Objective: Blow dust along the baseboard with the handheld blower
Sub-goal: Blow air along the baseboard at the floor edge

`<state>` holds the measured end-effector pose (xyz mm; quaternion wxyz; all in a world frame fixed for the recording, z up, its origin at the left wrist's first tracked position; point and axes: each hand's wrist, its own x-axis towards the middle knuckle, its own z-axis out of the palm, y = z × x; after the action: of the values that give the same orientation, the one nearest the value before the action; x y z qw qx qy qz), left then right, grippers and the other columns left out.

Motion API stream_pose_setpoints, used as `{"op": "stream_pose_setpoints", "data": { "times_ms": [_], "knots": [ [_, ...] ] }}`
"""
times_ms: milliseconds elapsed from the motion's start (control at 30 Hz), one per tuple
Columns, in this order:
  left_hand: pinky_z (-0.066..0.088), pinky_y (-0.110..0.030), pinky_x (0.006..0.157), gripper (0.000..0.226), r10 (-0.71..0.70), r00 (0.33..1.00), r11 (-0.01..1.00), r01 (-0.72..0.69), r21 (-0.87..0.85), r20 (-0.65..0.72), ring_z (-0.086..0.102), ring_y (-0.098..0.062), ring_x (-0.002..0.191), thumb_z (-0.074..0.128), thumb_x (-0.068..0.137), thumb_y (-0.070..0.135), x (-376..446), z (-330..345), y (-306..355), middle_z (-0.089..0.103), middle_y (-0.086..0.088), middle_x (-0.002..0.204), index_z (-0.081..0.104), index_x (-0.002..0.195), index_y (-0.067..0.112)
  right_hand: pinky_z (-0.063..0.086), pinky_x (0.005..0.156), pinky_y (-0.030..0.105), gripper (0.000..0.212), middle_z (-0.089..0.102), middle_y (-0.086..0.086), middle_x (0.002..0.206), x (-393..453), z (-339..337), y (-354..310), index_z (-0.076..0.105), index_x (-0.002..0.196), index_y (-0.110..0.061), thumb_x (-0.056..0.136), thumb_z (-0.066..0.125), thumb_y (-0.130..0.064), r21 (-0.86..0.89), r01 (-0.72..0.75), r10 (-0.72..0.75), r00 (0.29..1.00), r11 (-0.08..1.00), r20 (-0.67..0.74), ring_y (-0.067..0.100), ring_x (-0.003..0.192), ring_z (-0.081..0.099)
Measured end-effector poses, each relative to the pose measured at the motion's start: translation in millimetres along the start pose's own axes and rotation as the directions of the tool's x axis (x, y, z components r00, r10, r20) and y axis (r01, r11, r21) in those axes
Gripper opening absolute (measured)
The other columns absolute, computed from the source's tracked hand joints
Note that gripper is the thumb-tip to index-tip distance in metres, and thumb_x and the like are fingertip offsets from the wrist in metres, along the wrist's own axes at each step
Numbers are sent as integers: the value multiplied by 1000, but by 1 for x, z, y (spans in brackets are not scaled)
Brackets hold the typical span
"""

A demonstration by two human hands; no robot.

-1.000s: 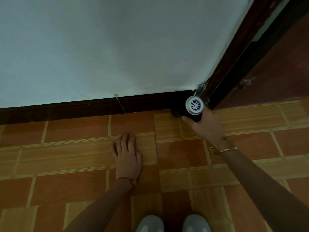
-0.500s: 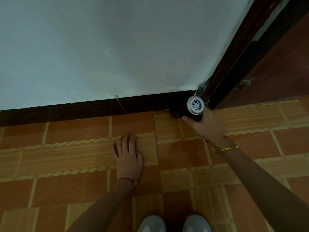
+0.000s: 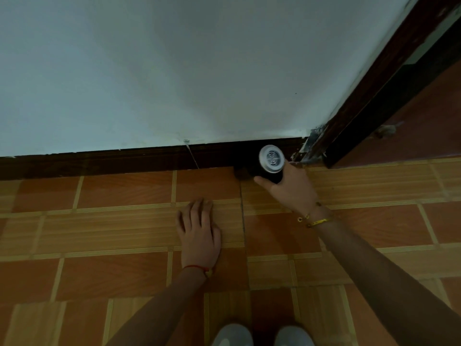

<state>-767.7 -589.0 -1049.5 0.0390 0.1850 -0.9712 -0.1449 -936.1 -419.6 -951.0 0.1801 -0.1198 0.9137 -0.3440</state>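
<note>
Now my right hand (image 3: 290, 189) has its grip wrapped round the dark body of the handheld blower (image 3: 268, 166), fingers curled under it and the thumb lying along its near side — a full hold, nothing slack that I can see. The pale round intake grille (image 3: 271, 159) sits just above my knuckles and faces back up toward me, so I judge the nozzle points away from the grip, down into the foot of the baseboard (image 3: 119, 159); the nozzle itself is lost in shadow and I cannot make it out. The blower is right against the baseboard, close to the corner where the door frame (image 3: 374, 96) comes down just to the right of my grip.

What the next move turns on is simple: the baseboard's long axis runs out to the left of the grip, along the bottom of the wall (image 3: 174, 71), and nearly all of its length lies that way. So the sweep, as I judge it, goes leftward with the nozzle kept low.

My left hand (image 3: 199, 228) is no part of the hold — it lies flat on the floor (image 3: 112, 191), fingers straight, below and left of the grip, bracing me. It is well apart from the blower.
</note>
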Motion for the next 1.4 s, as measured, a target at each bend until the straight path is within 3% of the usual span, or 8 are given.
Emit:
{"op": "stream_pose_setpoints", "data": {
  "times_ms": [167,267,400,600,733,933,1200,1400],
  "knots": [
    [19,-59,117,53,-10,1000,1000,10,-6,12,38,-31,136,38,93,30,0,1,-1,41,-9,148,44,143,14,43,94,28,60,63,3,128,-4,-12,12,52,134,-20,82,72,-43,75,-27,30,999,997,-38,21,121,56],
    [20,-59,116,52,-7,1000,1000,7,-9,7,38,-32,136,38,93,30,0,1,0,42,-10,148,45,142,14,45,99,32,62,63,1,130,0,-5,5,50,136,-21,82,72,-43,87,7,-7,1000,996,-6,20,121,56],
    [19,-58,117,52,-3,1000,1000,3,-8,-3,37,-31,137,44,92,27,0,2,-1,41,-10,149,45,142,14,43,96,26,66,62,1,130,6,8,-7,47,140,-22,83,70,-45,93,50,-55,997,994,48,20,121,56],
    [19,-59,117,52,-1,1000,1000,2,-4,6,37,-31,138,40,92,29,0,1,-1,41,-9,148,43,143,15,49,98,38,68,64,2,128,5,2,1,48,139,-23,81,69,-50,33,26,-27,999,999,22,23,119,58],
    [19,-58,117,52,-6,1000,1000,7,-4,6,37,-31,137,38,93,29,0,1,-1,42,-9,148,44,142,15,47,98,38,62,63,2,129,0,-9,13,52,134,-22,81,71,-48,61,-25,27,999,998,-23,22,120,57],
    [19,-57,118,53,0,1000,1000,0,-7,-11,36,-30,137,39,92,29,0,1,-1,43,-9,147,45,142,15,50,97,43,67,65,1,125,3,-3,3,49,137,-24,80,69,-52,26,10,-10,1000,1000,8,23,117,58],
    [21,-58,116,51,-1,1000,1000,1,-10,0,34,-29,138,37,94,31,0,3,-3,42,-9,148,44,142,15,41,90,28,60,64,6,126,-8,-31,21,53,131,-19,81,73,-43,32,-84,86,992,996,-90,27,120,57],
    [22,-57,117,50,-3,1000,999,3,-38,7,34,-27,137,38,94,32,1,-3,-7,42,-7,148,44,141,17,43,97,31,64,63,3,130,-2,-9,2,51,135,-20,81,72,-46,37,9,-9,1000,999,-7,23,122,55]
  ]
}}
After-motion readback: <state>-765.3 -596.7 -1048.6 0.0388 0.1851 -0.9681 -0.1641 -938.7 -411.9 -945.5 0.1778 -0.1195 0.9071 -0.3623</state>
